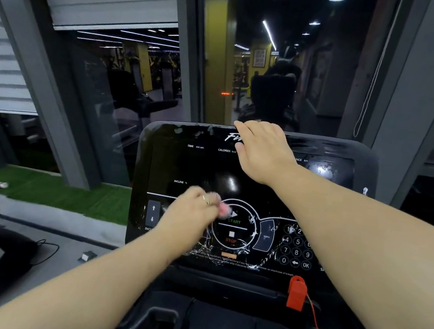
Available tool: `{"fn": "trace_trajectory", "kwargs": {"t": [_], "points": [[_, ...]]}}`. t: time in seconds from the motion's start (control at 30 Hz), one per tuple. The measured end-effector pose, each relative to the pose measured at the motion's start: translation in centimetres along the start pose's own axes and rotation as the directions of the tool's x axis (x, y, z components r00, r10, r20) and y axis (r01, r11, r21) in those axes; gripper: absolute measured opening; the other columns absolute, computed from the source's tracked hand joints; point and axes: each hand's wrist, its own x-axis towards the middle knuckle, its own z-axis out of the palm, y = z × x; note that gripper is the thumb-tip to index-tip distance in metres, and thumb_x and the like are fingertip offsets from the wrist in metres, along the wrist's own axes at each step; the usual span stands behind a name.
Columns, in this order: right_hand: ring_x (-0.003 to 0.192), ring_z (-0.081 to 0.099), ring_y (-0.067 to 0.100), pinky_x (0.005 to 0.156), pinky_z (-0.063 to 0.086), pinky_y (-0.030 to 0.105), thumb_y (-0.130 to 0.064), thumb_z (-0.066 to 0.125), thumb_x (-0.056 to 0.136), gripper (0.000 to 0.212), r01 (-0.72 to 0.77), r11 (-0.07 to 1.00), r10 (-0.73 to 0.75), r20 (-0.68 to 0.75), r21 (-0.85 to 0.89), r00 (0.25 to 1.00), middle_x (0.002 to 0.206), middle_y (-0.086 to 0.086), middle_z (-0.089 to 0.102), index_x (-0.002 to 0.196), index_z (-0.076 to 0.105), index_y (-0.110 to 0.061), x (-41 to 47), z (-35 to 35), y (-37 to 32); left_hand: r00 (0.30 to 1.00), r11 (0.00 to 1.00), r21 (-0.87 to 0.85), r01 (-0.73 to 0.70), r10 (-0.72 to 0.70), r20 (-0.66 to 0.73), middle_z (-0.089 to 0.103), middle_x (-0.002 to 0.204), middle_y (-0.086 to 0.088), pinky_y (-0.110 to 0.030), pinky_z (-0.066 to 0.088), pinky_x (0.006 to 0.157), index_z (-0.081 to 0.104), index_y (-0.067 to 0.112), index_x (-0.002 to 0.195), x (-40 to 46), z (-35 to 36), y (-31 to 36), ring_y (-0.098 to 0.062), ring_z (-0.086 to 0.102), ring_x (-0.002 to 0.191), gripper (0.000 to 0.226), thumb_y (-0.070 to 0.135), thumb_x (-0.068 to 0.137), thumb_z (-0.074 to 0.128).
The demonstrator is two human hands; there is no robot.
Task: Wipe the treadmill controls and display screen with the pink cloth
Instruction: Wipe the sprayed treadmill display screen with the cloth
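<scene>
Two bare hands reach over one glossy black treadmill console point(250, 194). The left hand point(192, 212), blurred and wearing one ring, clenches a small crumpled pink cloth point(223, 209) against the panel, at the edge of the round start-stop dial point(234, 225) just right of its knuckles. The right hand point(263, 150) lies flat, fingers relaxed, on the console's top edge. One red plastic safety clip point(297, 292) sits below the right forearm.

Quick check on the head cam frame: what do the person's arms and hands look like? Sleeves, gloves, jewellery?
Both forearms are bare as far as the frame shows: no sleeves, no gloves, no watch or wristband. The left hand wears a thin ring on one finger and is motion-blurred. The right hand shows no ring or other marking from this angle.
</scene>
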Motion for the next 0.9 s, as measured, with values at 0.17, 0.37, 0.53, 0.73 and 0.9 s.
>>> {"fn": "trace_trajectory", "kwargs": {"t": [0.17,0.37,0.53,0.73,0.9], "points": [[0.128,0.049,0.028,0.113,0.033,0.045,-0.039,0.038,0.104,0.057,-0.003,1.0,0.003,-0.001,-0.004,1.0,0.145,0.001,0.051,0.156,0.037,-0.015,-0.1,0.0,0.0,0.981,0.988,-0.026,-0.151,0.154,0.121,0.069,0.119,0.002,-0.034,0.051,0.087,0.074,0.019,0.106,-1.0,0.3,0.8,-0.024,0.062,0.094,0.034,0.002,0.078,0.064],[0.123,0.051,0.028,0.109,0.035,0.044,-0.038,0.04,0.103,0.056,-0.003,1.0,0.003,-0.012,-0.01,1.0,0.144,0.002,0.054,0.154,0.04,-0.015,0.0,0.1,-0.1,0.999,0.999,-0.044,-0.007,0.009,0.047,0.065,0.126,0.003,-0.034,0.048,0.09,0.065,0.022,0.119,0.0,0.5,1.3,-0.022,0.06,0.096,0.057,-0.008,0.071,0.067],[0.125,0.05,0.027,0.11,0.035,0.043,-0.039,0.038,0.104,0.056,-0.006,1.0,0.006,-0.014,-0.017,1.0,0.145,0.001,0.053,0.155,0.039,-0.016,-0.1,0.0,-0.2,0.971,0.984,-0.049,-0.171,0.176,0.163,0.069,0.12,0.005,-0.032,0.051,0.086,0.075,0.019,0.109,-0.9,0.1,2.1,-0.021,0.062,0.093,0.049,0.007,0.062,0.079],[0.123,0.051,0.028,0.109,0.034,0.044,-0.038,0.038,0.104,0.056,-0.006,1.0,0.006,-0.008,-0.017,1.0,0.145,0.002,0.053,0.155,0.039,-0.015,0.0,0.0,-0.1,0.996,0.998,0.007,0.061,-0.061,0.072,0.067,0.124,-0.001,-0.033,0.044,0.092,0.072,0.015,0.12,-0.6,-0.2,0.6,-0.025,0.06,0.103,0.067,-0.002,0.055,0.081],[0.122,0.051,0.028,0.109,0.034,0.043,-0.038,0.04,0.104,0.056,-0.003,1.0,0.003,-0.016,-0.019,1.0,0.143,0.002,0.053,0.155,0.039,-0.015,-0.2,-0.1,-0.2,0.946,0.965,0.005,-0.262,0.256,0.197,0.067,0.126,-0.002,-0.038,0.053,0.084,0.071,0.013,0.115,-2.2,0.7,1.6,-0.025,0.057,0.102,0.037,0.003,0.086,0.051]]}}
